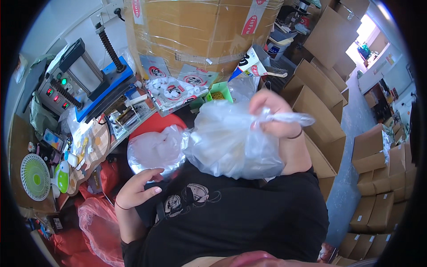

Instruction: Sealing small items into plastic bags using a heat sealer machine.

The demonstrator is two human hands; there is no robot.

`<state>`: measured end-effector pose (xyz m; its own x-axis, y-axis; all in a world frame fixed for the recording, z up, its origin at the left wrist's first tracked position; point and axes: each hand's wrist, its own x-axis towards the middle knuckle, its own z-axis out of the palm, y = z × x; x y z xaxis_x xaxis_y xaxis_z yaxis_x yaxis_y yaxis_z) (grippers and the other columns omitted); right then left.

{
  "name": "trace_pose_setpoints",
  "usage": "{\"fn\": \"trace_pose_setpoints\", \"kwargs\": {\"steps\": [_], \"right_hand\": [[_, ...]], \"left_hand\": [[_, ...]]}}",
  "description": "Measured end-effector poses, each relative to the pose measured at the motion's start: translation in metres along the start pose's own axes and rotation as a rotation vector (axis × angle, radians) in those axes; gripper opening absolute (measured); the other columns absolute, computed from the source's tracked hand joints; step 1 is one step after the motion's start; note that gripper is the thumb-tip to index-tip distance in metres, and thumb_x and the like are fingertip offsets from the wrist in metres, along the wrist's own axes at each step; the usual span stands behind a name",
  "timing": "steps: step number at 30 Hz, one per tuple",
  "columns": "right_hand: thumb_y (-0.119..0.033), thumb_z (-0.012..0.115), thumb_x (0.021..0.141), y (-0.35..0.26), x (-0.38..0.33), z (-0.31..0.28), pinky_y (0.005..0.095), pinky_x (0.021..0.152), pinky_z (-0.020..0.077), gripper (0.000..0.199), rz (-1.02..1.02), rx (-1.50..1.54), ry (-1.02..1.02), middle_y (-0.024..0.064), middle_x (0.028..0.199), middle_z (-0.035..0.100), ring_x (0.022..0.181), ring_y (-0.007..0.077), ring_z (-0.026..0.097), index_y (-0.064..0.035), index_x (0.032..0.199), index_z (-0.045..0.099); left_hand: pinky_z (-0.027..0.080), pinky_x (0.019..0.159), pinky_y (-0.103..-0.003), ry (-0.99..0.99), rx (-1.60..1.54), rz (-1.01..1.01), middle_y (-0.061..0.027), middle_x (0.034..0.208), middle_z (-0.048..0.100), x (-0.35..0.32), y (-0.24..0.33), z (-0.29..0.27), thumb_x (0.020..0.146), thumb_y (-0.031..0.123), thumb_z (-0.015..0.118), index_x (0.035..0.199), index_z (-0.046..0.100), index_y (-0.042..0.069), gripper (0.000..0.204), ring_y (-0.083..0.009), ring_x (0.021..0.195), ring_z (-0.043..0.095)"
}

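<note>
Figure: A filled clear plastic bag (231, 142) held by its twisted neck above the lap, beside a crowded desk (26, 133).

The right hand (273, 113) pinched the bag's gathered neck; the left hand (138, 189), fingers loosely curled and holding nothing, rested under a second, smaller clear bag (155, 149) lying on a red surface. The thin film looked liable to slip or tear if the single pinch loosened. The desk's near edge was crowded by a press machine (89, 75), a small fan (34, 176) and packets; stacked cardboard boxes (320, 111) hemmed the right, leaving open room only over the lap.
</note>
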<state>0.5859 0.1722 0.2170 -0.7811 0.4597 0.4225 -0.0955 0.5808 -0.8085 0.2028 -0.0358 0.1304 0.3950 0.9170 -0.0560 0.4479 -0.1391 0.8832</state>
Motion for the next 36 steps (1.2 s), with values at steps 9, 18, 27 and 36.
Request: {"fn": "trace_pose_setpoints", "kwargs": {"steps": [9, 18, 27, 36], "right_hand": [[-0.005, 0.076, 0.079, -0.048, -0.017, -0.027, 0.0249, 0.071, 0.0422, 0.036, -0.123, 0.208, 0.318, 0.0058, 0.087, 0.056, 0.078, 0.0122, 0.055, -0.0004, 0.105, 0.051], [-0.009, 0.079, 0.075, -0.044, -0.031, -0.02, 0.0265, 0.068, 0.0435, 0.029, -0.079, 0.014, 0.147, 0.0094, 0.091, 0.063, 0.078, 0.0143, 0.059, 0.0015, 0.097, 0.064], [-0.01, 0.081, 0.072, -0.048, -0.005, -0.027, 0.0262, 0.067, 0.045, 0.031, -0.011, -0.096, -0.028, 0.0089, 0.093, 0.064, 0.078, 0.0145, 0.06, 0.0014, 0.097, 0.067], [-0.015, 0.078, 0.072, -0.043, 0.059, -0.017, 0.0285, 0.07, 0.0468, 0.031, -0.277, 0.151, 0.305, 0.0058, 0.092, 0.062, 0.078, 0.0141, 0.058, -0.0039, 0.096, 0.063]], "left_hand": [[0.047, 0.092, -0.036, -0.088, 0.046, 0.112, -0.0158, 0.11, 0.065, 0.026, 0.012, 0.008, 0.09, 0.024, 0.067, 0.134, 0.05, -0.002, 0.055, -0.0268, 0.103, 0.064], [0.047, 0.093, -0.036, -0.123, 0.073, 0.095, -0.0161, 0.111, 0.064, 0.036, 0.012, 0.01, 0.09, 0.024, 0.067, 0.134, 0.05, -0.002, 0.054, -0.0268, 0.105, 0.063], [0.046, 0.095, -0.036, -0.144, 0.037, 0.082, -0.0165, 0.115, 0.062, 0.031, 0.022, 0.014, 0.09, 0.023, 0.068, 0.136, 0.048, -0.002, 0.056, -0.0264, 0.107, 0.062], [0.049, 0.093, -0.036, 0.221, -0.391, 0.035, -0.0111, 0.119, 0.064, 0.051, -0.013, 0.037, 0.085, 0.025, 0.076, 0.132, 0.054, 0.0, 0.058, -0.0191, 0.109, 0.06]]}}
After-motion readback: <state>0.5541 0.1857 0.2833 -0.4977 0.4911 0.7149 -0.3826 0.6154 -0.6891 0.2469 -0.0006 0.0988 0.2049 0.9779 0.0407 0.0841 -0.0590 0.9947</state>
